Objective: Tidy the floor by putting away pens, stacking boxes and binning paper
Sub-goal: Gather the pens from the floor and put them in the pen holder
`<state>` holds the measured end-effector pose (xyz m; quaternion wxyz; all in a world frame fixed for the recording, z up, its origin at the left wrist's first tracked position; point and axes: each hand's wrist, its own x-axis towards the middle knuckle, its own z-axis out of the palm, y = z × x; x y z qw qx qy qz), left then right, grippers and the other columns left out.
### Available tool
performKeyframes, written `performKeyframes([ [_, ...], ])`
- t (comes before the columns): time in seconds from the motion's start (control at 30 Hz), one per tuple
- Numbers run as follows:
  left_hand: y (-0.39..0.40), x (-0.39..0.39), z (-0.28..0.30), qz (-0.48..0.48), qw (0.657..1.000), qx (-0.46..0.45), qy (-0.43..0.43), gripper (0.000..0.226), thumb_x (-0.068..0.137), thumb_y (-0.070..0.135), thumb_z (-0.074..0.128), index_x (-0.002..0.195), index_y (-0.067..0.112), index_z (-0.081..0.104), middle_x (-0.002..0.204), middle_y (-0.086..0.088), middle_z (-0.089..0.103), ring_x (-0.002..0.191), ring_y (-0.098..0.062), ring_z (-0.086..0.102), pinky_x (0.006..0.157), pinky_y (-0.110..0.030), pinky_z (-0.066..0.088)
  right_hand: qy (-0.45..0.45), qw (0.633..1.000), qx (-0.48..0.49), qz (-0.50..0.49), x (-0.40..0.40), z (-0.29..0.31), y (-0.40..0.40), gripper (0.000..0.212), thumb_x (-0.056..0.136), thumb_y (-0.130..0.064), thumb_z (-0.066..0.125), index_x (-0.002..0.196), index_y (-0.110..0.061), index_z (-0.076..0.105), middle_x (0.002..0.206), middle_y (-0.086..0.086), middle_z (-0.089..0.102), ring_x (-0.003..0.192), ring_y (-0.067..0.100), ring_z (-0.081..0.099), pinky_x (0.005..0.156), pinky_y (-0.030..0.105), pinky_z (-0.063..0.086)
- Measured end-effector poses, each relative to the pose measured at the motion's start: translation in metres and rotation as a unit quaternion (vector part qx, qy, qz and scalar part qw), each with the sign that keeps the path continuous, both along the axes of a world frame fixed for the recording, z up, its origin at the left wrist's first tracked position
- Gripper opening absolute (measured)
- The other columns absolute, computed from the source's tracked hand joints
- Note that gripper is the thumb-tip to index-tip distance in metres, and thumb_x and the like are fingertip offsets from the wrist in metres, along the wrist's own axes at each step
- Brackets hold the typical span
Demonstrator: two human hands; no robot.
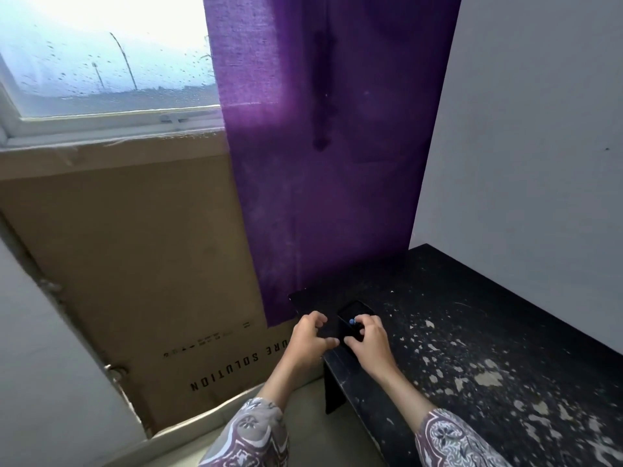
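Worn black table (pixel 488 332), purple curtain (pixel 330 163), cardboard sheet (pixel 135 264)

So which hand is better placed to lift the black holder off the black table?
Probably the right hand: its fingers already curl around the black holder on the black table. The left hand hovers open beside it, at the table's corner.

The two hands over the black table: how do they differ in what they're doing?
The right hand rests on a dark rounded container at the corner of the worn black table, fingertips pinching something small and blue; the left hand hovers beside it, fingers curled, holding nothing visible. Both emerge from patterned sleeves.
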<state>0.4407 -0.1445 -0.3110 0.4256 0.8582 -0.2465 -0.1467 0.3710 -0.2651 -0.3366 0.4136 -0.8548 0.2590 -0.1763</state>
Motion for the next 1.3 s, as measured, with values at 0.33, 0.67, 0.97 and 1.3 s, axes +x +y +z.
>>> performKeyframes([
  [0.33,0.17,-0.076,0.044,0.045,0.998,-0.01,-0.039,0.048,0.079,0.02,0.073,0.121,0.006,0.053,0.124,-0.011,0.055,0.112,-0.02,0.053,0.091,-0.027,0.043,-0.042,0.998,-0.016,0.051,-0.057,0.046,0.152,0.032,0.081,-0.011,0.067,0.11,-0.002,0.059,0.121,0.013,0.048,0.112,0.025,0.05,0.093,0.025,0.037],
  [0.67,0.412,-0.19,0.057,0.15,0.989,0.003,-0.017,0.043,0.082,0.017,0.07,0.119,0.002,0.053,0.123,-0.017,0.054,0.113,-0.027,0.052,0.094,-0.033,0.043,-0.038,0.991,-0.038,0.124,-0.143,0.051,0.346,0.032,0.082,-0.015,0.065,0.11,-0.003,0.059,0.135,0.014,0.036,0.125,0.027,0.033,0.103,0.025,0.027],
  [0.97,0.57,-0.257,0.023,0.244,0.969,0.013,0.044,0.041,0.085,0.018,0.066,0.12,0.003,0.052,0.124,-0.016,0.053,0.115,-0.025,0.05,0.093,-0.031,0.041,-0.011,0.97,-0.041,0.241,-0.175,0.019,0.49,0.028,0.084,-0.015,0.062,0.11,-0.006,0.058,0.132,0.008,0.039,0.126,0.022,0.034,0.097,0.028,0.035],
  [1.3,0.648,-0.297,-0.076,0.35,0.924,-0.016,0.151,0.032,0.087,0.015,0.063,0.116,0.004,0.053,0.111,-0.009,0.054,0.106,-0.022,0.052,0.085,-0.027,0.042,0.044,0.918,-0.059,0.39,-0.187,-0.063,0.574,0.031,0.088,-0.022,0.062,0.116,-0.01,0.055,0.137,0.008,0.037,0.13,0.02,0.034,0.104,0.028,0.033],
])
